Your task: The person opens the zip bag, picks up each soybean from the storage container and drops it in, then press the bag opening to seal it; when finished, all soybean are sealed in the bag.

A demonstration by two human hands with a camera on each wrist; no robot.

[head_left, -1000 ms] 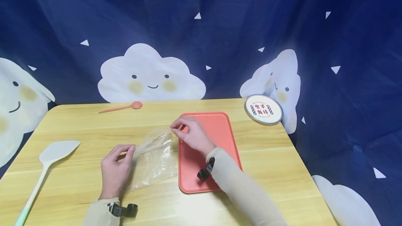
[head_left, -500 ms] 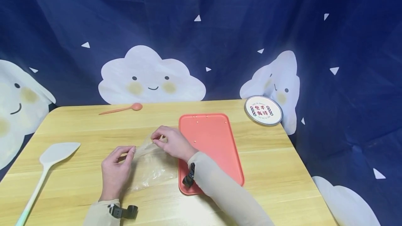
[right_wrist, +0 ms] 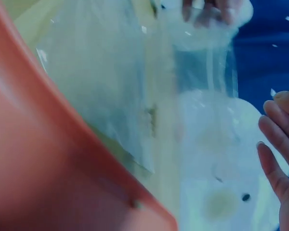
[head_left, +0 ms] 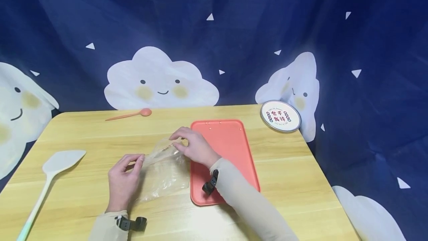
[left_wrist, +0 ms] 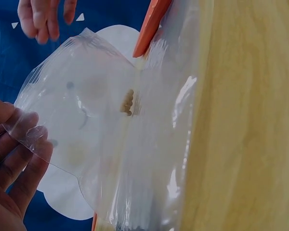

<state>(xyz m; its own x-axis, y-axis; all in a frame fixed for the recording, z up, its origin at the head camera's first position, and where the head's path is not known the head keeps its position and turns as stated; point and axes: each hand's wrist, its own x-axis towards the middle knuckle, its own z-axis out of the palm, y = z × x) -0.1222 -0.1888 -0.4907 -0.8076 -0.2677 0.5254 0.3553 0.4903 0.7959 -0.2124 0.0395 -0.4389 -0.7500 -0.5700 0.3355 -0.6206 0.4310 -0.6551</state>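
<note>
Your left hand [head_left: 123,181], lower left of centre, pinches the edge of the bag [head_left: 164,177], mid-frame, beads [left_wrist: 127,102] inside; your right hand [head_left: 197,148], at its upper right, has thumb and fingers apart. Your right sleeve [head_left: 249,200] blocks part of the tray [head_left: 230,144]. A spatula [head_left: 60,162] lies lower left, a spoon [head_left: 145,112] left of centre, a plate [head_left: 281,126] right of centre.

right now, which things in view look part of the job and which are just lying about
Seemingly in the job:
- clear plastic bag, edge pinched by the left hand
- small pale beads, some in the bag, a few on the tray
- red tray, beneath the right hand

Lying about:
- pink spoon
- white spatula
- lettered plate
</note>
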